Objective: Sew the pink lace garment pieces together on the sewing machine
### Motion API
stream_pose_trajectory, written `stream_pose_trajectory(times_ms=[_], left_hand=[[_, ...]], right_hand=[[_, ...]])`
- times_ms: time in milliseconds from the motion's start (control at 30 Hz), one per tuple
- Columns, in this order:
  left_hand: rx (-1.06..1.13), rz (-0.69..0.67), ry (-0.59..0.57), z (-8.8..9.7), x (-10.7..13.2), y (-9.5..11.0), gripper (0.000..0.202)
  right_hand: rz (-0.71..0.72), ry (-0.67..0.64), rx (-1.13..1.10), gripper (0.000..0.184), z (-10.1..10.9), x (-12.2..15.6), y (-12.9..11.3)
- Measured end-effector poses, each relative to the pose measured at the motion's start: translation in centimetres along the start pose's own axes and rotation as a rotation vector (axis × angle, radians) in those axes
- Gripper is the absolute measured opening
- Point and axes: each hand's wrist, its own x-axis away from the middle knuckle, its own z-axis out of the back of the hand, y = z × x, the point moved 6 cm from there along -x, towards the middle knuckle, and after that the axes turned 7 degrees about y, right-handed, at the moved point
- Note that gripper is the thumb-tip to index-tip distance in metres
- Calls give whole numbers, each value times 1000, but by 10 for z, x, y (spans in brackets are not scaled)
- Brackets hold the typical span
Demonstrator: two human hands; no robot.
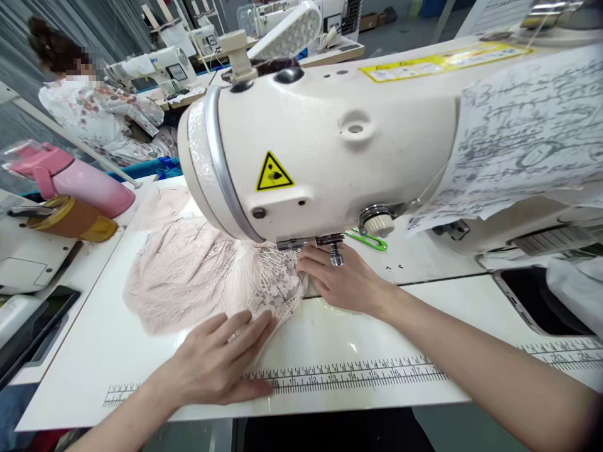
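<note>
A pale pink lace fabric (198, 276) lies bunched on the white table (358, 339), running under the head of a white sewing machine (320, 138). My left hand (221, 361) lies flat with fingers stretched out, pressing the fabric's near edge against the table. My right hand (342, 279) rests just right of the needle area, fingers curled down on the fabric's edge by the presser foot (335, 251). The needle itself is hidden behind the machine head.
A printed ruler strip (358, 375) runs along the table's front. Green clippers (370, 240) lie behind the machine. A pink bottle (80, 182) and tape rolls (70, 216) stand at the left, a phone (541, 301) at the right. Another person (94, 107) sews at a far table.
</note>
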Motion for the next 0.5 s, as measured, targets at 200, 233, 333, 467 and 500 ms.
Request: stream_pose_trajectory(times_ms=[200, 233, 333, 467, 500], left_hand=[[159, 476, -54, 9, 0, -17, 23], [155, 500, -82, 10, -5, -23, 22], [76, 413, -152, 8, -23, -36, 19], [16, 191, -185, -16, -45, -38, 21], [-17, 146, -145, -21, -49, -37, 15]], right_hand=[[15, 65, -179, 27, 3, 0, 0], [27, 102, -194, 24, 5, -1, -1], [72, 199, -196, 19, 11, -2, -2], [134, 170, -125, 18, 11, -3, -5], [141, 164, -105, 18, 11, -3, -5]])
